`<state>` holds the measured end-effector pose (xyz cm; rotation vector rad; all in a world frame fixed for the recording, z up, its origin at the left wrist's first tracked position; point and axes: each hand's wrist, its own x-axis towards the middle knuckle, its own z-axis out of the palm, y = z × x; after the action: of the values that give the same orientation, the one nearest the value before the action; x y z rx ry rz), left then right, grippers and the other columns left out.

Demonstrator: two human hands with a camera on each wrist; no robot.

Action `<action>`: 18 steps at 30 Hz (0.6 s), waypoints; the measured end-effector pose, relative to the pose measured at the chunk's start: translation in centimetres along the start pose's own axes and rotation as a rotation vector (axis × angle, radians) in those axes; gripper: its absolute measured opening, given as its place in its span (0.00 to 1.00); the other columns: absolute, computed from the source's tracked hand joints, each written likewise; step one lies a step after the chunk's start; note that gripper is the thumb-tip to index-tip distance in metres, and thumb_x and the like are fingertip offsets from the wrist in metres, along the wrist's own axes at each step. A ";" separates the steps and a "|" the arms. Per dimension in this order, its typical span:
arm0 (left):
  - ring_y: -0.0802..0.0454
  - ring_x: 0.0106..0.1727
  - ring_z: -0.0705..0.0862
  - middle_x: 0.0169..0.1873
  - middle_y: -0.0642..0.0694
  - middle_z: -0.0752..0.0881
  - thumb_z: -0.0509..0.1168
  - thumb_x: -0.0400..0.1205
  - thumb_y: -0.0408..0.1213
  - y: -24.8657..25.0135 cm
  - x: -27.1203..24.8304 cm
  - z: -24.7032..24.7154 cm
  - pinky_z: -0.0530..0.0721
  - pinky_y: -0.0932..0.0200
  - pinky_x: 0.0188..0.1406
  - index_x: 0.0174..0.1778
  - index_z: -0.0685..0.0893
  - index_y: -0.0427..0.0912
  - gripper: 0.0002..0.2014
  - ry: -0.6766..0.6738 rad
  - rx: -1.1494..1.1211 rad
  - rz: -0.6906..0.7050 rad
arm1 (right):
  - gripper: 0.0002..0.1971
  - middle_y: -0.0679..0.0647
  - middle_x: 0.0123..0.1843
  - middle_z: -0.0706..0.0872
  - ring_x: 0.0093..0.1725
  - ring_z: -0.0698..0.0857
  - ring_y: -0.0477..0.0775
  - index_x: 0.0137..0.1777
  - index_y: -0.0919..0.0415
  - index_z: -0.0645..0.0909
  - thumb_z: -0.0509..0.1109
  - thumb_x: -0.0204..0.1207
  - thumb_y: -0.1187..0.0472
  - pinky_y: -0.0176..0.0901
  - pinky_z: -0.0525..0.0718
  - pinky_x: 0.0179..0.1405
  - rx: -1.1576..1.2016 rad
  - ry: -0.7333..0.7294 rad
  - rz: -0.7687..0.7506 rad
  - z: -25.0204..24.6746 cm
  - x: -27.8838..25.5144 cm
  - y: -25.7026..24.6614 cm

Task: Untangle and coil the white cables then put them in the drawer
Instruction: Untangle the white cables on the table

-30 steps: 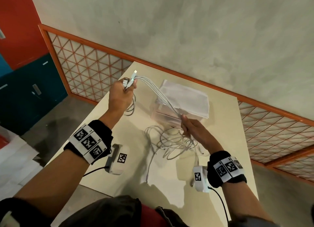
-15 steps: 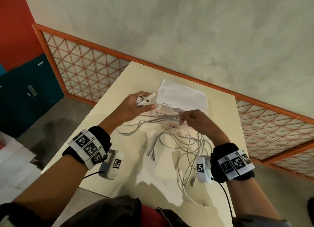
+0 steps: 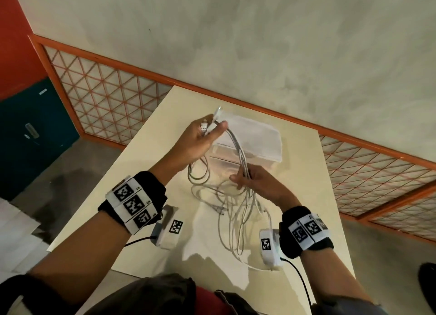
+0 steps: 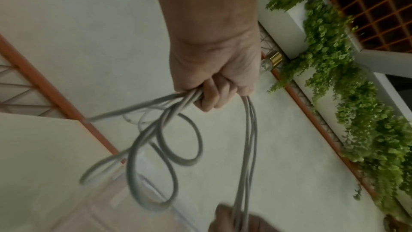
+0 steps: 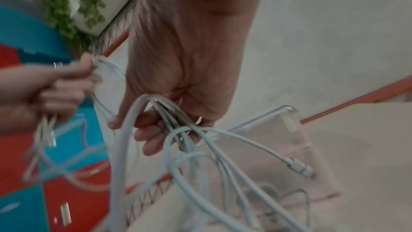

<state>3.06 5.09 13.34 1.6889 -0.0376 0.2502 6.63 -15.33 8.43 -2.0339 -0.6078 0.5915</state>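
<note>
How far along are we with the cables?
Early. Done: the plug ends are gathered in the left hand. In hand: the right hand grips the cables lower down, with a few loops under the left hand. Left: a tangle lies on the table; nothing shows in the clear drawer.

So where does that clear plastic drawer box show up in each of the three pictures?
Head: the drawer box stands mid-table, just beyond both hands.
Left wrist: it is blurred at the bottom left, behind the hanging cable loops.
Right wrist: it fills the lower right, behind the white cables.
Shared landmark: the orange rail along the wall.
</note>
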 end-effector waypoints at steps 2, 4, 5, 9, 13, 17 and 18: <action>0.62 0.15 0.61 0.16 0.57 0.66 0.60 0.84 0.46 0.9 0.5 -0.5 0.59 0.68 0.13 0.34 0.77 0.51 0.12 0.109 -0.090 0.027 | 0.10 0.49 0.33 0.85 0.43 0.85 0.50 0.36 0.55 0.78 0.75 0.74 0.55 0.47 0.78 0.51 0.000 0.002 0.052 0.3 0.1 2.2; 0.64 0.15 0.62 0.14 0.58 0.67 0.60 0.84 0.46 1.4 1.1 -1.1 0.61 0.70 0.14 0.31 0.74 0.50 0.14 0.205 -0.105 0.059 | 0.11 0.60 0.40 0.88 0.46 0.85 0.54 0.39 0.53 0.81 0.74 0.72 0.46 0.50 0.78 0.53 -0.026 0.024 0.087 0.6 -0.3 3.6; 0.63 0.15 0.62 0.13 0.59 0.67 0.60 0.84 0.46 1.3 1.3 -1.3 0.61 0.71 0.14 0.30 0.72 0.50 0.15 0.228 -0.092 0.075 | 0.15 0.63 0.43 0.88 0.45 0.85 0.56 0.42 0.55 0.81 0.73 0.72 0.43 0.50 0.79 0.52 -0.031 0.038 0.095 0.6 -0.5 4.5; 0.62 0.16 0.60 0.13 0.59 0.64 0.61 0.84 0.47 0.1 1.2 -0.9 0.60 0.69 0.16 0.27 0.66 0.50 0.19 0.286 -0.067 0.070 | 0.05 0.50 0.48 0.89 0.51 0.87 0.48 0.43 0.47 0.84 0.76 0.72 0.49 0.42 0.80 0.56 -0.086 -0.023 0.175 0.3 -1.0 5.5; 0.63 0.19 0.67 0.18 0.56 0.68 0.62 0.83 0.48 -1.6 1.0 -0.7 0.65 0.65 0.23 0.25 0.66 0.49 0.21 0.488 0.049 -0.030 | 0.08 0.46 0.38 0.82 0.40 0.83 0.50 0.39 0.48 0.78 0.75 0.74 0.59 0.40 0.75 0.45 -0.218 -0.043 0.140 -1.0 -1.2 6.1; 0.40 0.40 0.84 0.33 0.34 0.85 0.62 0.82 0.50 -4.9 0.7 -2.7 0.75 0.55 0.37 0.33 0.78 0.34 0.21 0.678 0.231 -0.176 | 0.05 0.53 0.36 0.88 0.42 0.86 0.52 0.43 0.60 0.76 0.68 0.81 0.63 0.43 0.75 0.46 -0.042 -0.006 0.098 -2.2 -2.6 4.7; 0.35 0.46 0.85 0.40 0.28 0.86 0.62 0.82 0.51 -5.9 0.5 -3.2 0.78 0.50 0.42 0.38 0.80 0.30 0.23 0.700 0.260 -0.216 | 0.06 0.54 0.36 0.88 0.41 0.84 0.53 0.44 0.62 0.77 0.68 0.81 0.61 0.45 0.74 0.45 -0.006 0.008 0.081 -2.4 -3.1 3.9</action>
<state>4.07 9.11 7.99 1.7593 0.7188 0.6911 6.55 -20.62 6.73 -2.0737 -0.5248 0.6297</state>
